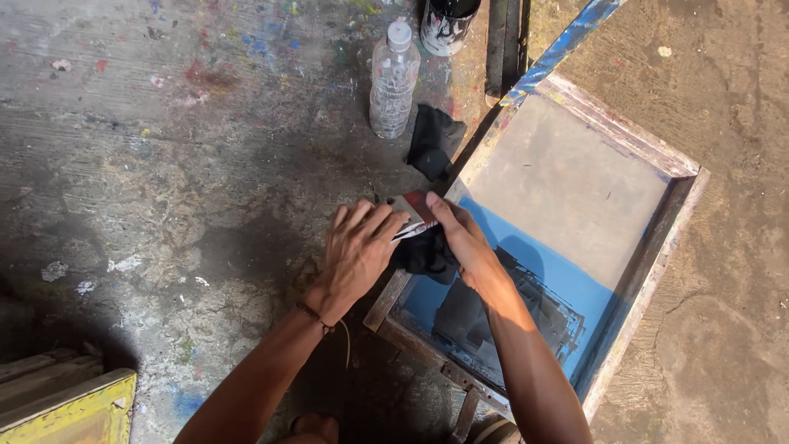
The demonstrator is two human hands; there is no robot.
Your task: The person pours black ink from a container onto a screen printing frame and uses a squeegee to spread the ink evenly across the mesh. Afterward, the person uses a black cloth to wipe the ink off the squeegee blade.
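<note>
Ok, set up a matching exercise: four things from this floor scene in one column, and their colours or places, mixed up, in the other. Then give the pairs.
Things:
1. bottle
2. rag
3. frame
4. board

Descriptions:
A. yellow, bottom left corner
B. clear plastic, upright, white cap
C. black, crumpled, just right of the bottle
D. worn wood around a grey and blue screen

Pairs: 1-B, 2-C, 3-D, 4-A

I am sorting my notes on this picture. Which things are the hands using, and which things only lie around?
In use: left hand, right hand, flat scraper card, black rag, wooden printing screen frame.

Lying about: plastic bottle, second black cloth, black paint can, yellow wooden frame.
</note>
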